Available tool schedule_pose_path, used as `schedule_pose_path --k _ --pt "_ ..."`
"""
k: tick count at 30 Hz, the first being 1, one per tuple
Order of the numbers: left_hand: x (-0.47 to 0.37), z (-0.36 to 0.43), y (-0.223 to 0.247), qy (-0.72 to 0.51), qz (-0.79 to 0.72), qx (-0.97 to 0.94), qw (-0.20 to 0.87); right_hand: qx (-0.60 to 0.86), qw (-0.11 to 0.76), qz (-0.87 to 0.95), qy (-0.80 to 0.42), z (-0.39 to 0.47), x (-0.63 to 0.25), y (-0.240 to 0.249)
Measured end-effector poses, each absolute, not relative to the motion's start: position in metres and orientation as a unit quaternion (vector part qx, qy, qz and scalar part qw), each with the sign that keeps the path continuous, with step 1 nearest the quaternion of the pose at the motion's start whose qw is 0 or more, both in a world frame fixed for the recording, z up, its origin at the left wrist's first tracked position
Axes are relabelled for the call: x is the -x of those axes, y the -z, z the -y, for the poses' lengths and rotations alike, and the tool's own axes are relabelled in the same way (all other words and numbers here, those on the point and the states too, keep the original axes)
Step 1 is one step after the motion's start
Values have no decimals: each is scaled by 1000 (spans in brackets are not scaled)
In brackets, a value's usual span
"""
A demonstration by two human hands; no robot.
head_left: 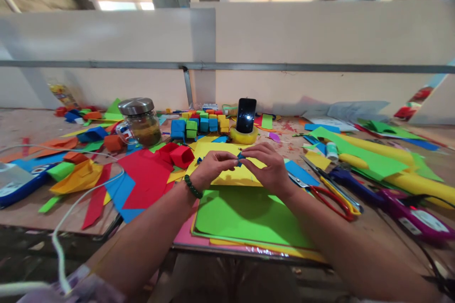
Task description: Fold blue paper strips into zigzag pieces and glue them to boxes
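Note:
Between the fingertips of both hands is a small piece of blue paper (240,158), mostly covered by the fingers. My left hand (217,165), with a dark green bead bracelet (193,186) at the wrist, pinches it from one side. From the other side my right hand (265,165) grips it with thumb and fingers. Both hands are over a yellow sheet (227,177), which lies on a stack topped by a green sheet (249,213). Red folded paper boxes (182,156) are left of my left hand.
A phone (246,116) stands in a yellow tape roll (243,136) behind the hands. Coloured paper cubes (204,125) and a lidded glass jar (142,125) are further left. Scissors (330,201), a purple-handled tool (408,213) and yellow rolls (419,187) lie right. A white cable (76,206) crosses the left side.

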State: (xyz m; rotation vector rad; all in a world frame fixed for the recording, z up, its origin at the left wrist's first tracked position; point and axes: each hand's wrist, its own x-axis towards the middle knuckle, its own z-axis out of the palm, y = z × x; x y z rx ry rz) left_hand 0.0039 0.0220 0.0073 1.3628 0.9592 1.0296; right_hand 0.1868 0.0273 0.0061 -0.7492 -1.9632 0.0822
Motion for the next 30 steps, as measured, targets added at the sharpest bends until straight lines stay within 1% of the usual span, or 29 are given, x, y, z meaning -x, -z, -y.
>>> schedule_pose_path --k 12,17,21,23,25,30 --pt "-10 -20 -4 -454 -402 -543 581 319 431 841 77 -26 -181 -6" --pt "-11 -19 1 -432 -404 -508 627 317 424 840 118 -29 -180 0" --pt "-8 -23 5 -411 -387 -467 680 296 400 853 158 -32 -181 0" --pt "-7 -25 5 -408 -376 -446 702 288 395 861 142 -32 -180 0" --pt "-6 -27 6 -409 -366 -431 716 279 402 867 93 -31 -180 1" --pt "-3 -28 4 -396 -354 -428 731 280 431 853 -97 -34 -187 1"
